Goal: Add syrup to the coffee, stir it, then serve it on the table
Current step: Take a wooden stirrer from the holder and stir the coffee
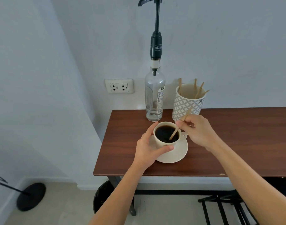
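A cream cup [163, 143] full of black coffee stands on a cream saucer [176, 153] near the left end of the brown table [236, 143]. My left hand [148, 146] wraps around the cup's left and front side. A thin wooden stirrer [174, 133] dips at a slant into the coffee, pinched between the fingers of my right hand [197, 130]. Behind the cup, against the wall, stands a clear syrup bottle [154, 96] with a tall dark pump, holding only a little liquid at its bottom.
A patterned white holder [186, 106] with several wooden stirrers stands right of the bottle. A wall socket [119, 86] is left of the bottle. Under the table are a black bin [101, 195] and a black rack [223, 207]. A round stand base [31, 196] rests on the floor at left.
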Demonstrator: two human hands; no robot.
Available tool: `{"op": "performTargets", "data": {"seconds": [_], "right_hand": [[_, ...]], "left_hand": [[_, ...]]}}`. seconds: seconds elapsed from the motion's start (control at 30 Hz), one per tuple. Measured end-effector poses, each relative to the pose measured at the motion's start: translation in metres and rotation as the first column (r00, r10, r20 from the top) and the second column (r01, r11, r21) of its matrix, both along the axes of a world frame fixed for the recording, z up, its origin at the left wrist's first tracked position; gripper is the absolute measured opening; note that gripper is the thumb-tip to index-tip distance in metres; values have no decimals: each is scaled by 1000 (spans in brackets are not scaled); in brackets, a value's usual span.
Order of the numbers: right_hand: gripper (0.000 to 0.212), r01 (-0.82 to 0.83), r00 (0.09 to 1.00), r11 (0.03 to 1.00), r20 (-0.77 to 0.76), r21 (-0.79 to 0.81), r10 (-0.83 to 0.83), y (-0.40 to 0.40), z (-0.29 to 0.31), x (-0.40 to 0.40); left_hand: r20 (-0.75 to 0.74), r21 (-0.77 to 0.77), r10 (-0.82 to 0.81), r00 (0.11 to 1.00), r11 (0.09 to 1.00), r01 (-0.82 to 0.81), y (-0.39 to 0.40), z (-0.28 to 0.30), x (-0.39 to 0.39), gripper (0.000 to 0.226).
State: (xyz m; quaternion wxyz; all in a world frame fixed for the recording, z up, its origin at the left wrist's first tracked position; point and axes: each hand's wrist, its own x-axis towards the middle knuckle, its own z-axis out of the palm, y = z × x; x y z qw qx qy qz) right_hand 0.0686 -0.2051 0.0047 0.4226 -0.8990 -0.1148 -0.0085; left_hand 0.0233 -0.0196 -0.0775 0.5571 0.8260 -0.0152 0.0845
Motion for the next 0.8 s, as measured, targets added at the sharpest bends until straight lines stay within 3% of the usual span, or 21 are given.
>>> {"op": "performTargets", "data": {"seconds": [0.1,0.2,0.27,0.37,0.47,0.57,0.67,0.8], "right_hand": [[25,13,994,997,112,81,-22,19,-4,-1],[25,123,973,992,198,-30,-115,8,-3,13],[23,100,988,988,129,-116,-85,-8,2,14],[23,9,1000,1000,-2,-27,-9,-5,1,3],[23,18,996,997,89,74,-24,17,-10,0],[23,123,973,992,195,12,-123,12,-6,8],[24,100,988,995,119,-29,-96,-9,2,7],[24,18,1000,994,14,106,-20,9,-6,-5]], "left_hand": [[11,-13,-10,1000,1000,10,0,-2,-1,89],[25,-15,-16,1000,1000,17,0,-1,-2,88],[16,-16,-10,1000,1000,10,-1,2,-2,84],[-4,-13,-4,1000,1000,4,-1,3,-2,84],[9,-18,-18,1000,1000,18,-1,-1,-1,93],[8,-18,-14,1000,1000,14,-1,-1,-1,92],[0,-23,-13,1000,1000,13,-2,1,-1,91],[4,-25,-14,1000,1000,14,-1,1,-2,93]]}}
